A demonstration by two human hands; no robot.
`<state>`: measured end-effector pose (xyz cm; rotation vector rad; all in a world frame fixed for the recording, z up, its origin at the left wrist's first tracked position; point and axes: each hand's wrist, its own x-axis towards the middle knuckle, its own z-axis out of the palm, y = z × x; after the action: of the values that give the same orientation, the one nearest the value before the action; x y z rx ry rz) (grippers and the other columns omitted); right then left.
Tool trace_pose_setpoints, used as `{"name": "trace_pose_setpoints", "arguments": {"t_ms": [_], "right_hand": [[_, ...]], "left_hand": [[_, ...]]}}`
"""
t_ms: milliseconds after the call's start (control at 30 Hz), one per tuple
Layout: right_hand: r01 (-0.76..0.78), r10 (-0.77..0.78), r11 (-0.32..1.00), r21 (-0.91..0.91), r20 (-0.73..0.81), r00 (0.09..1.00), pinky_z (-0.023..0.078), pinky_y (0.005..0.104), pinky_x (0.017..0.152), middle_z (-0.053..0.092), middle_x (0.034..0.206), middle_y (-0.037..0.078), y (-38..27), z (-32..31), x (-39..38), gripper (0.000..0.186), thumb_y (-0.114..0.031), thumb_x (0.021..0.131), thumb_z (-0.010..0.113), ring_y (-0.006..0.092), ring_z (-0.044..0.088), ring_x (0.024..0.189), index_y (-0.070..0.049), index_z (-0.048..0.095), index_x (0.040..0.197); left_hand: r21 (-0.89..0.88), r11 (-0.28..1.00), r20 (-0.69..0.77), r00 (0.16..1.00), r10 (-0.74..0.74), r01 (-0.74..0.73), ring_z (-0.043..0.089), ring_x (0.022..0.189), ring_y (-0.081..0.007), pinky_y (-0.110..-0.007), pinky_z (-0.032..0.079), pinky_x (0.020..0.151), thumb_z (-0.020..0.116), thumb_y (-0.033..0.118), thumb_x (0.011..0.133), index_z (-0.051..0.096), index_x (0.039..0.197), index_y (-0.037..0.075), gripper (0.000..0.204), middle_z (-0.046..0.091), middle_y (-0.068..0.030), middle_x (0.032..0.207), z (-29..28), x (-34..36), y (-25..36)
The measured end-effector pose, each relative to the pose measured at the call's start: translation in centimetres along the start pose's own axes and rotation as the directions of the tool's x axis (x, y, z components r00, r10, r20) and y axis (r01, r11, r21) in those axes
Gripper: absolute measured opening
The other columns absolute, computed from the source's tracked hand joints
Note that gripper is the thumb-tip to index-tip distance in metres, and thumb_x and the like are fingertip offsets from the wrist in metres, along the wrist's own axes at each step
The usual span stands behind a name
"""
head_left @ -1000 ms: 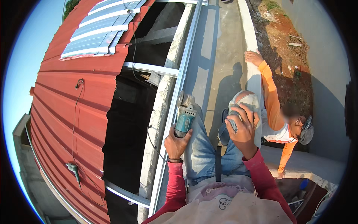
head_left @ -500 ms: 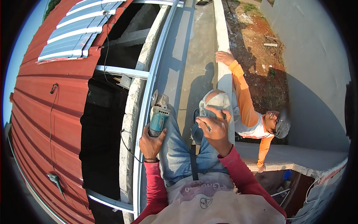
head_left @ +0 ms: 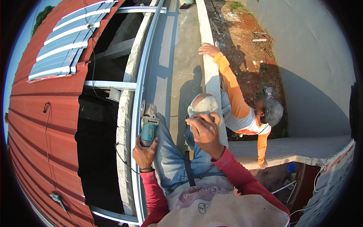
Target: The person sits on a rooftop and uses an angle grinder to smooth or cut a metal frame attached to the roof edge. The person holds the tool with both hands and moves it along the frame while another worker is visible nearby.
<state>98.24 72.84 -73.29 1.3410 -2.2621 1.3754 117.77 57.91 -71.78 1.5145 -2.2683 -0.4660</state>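
Head view, left to right: one green corded tool [head_left: 58, 199] lies on the red roof [head_left: 30, 121]. Between the metal rail [head_left: 136, 121] and left thigh [head_left: 164, 155], the left hand [head_left: 143, 156] wraps its fingers around one grinder [head_left: 149, 130], teal-bodied, its metal head dusty, with one disc [head_left: 142, 108]. By the right knee [head_left: 204, 101], the right hand [head_left: 208, 133] curls its fingers close together; whether they pinch anything, I cannot tell. One orange-sleeved co-worker [head_left: 236, 94] grips a wall [head_left: 206, 26]. A walled recess [head_left: 273, 180] holds one blue round item [head_left: 290, 167].
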Motion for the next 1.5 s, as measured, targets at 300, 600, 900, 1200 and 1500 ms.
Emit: {"name": "trace_pose_setpoints", "arguments": {"t_ms": [300, 600, 900, 1200, 1500], "right_hand": [[-0.007, 0.007, 1.0, 0.022, -0.003, 1.0, 0.026, 0.0427, 0.098, 0.072, 0.082, 0.001, -0.4, -0.2, 0.4, 0.006, -0.011, 0.085, 0.068, 0.0184, 0.064, 0.099, -0.012, 0.067, 0.091], [0.005, -0.006, 1.0, 0.016, 0.018, 1.0, 0.027, 0.0435, 0.098, 0.072, 0.083, 0.001, -0.2, -0.3, 0.0, 0.006, -0.014, 0.089, 0.065, 0.0192, 0.065, 0.096, -0.01, 0.067, 0.09], [-0.046, 0.045, 0.997, 0.06, 0.011, 0.999, 0.027, 0.0436, 0.097, 0.071, 0.08, 0.0, -0.1, -0.1, -0.1, 0.03, -0.009, 0.091, 0.06, 0.0171, 0.064, 0.097, -0.004, 0.061, 0.121], [-0.104, 0.102, 0.993, 0.054, 0.043, 0.994, 0.026, 0.0419, 0.097, 0.069, 0.073, 0.001, -0.9, -0.3, 1.8, 0.02, -0.024, 0.093, 0.062, 0.0172, 0.062, 0.094, -0.009, 0.073, 0.086], [-0.289, 0.31, 0.416, 0.862, 0.164, 0.937, 0.039, 0.0276, 0.058, 0.063, 0.075, 0.004, -1.1, 0.9, 15.2, 0.032, -0.029, 0.101, 0.053, 0.0111, 0.054, 0.068, -0.001, 0.067, 0.092]], "left_hand": [[-0.025, 1.0, -0.01, 1.0, 0.014, -0.015, 0.07, 0.083, -0.0399, -0.044, 0.053, 0.075, 0.079, 0.056, 0.069, 0.063, 0.113, -0.009, 0.08, 0.069, -0.028, 0.087, 0.2, 0.0, -0.2], [0.022, 0.997, -0.077, 0.994, 0.073, -0.072, 0.07, 0.075, -0.0396, -0.044, 0.054, 0.07, 0.079, 0.056, 0.07, 0.065, 0.111, -0.004, 0.074, 0.069, -0.0244, 0.077, 0.5, -0.1, -0.8], [0.01, 0.995, -0.081, 0.992, 0.1, -0.1, 0.07, 0.075, -0.0402, -0.044, 0.054, 0.07, 0.078, 0.058, 0.07, 0.065, 0.112, -0.004, 0.076, 0.069, -0.0246, 0.078, 0.9, 0.1, -1.5], [-0.004, 0.999, -0.061, 0.997, 0.044, -0.044, 0.07, 0.076, -0.0398, -0.044, 0.055, 0.07, 0.08, 0.056, 0.067, 0.065, 0.11, -0.003, 0.074, 0.069, -0.0249, 0.08, 0.5, 0.3, -0.7], [-0.024, 1.0, 0.02, 1.0, 0.004, -0.003, 0.071, 0.078, -0.0384, -0.044, 0.055, 0.073, 0.08, 0.057, 0.067, 0.062, 0.111, -0.01, 0.082, 0.069, -0.0268, 0.084, -0.3, -0.2, -0.7]]}}
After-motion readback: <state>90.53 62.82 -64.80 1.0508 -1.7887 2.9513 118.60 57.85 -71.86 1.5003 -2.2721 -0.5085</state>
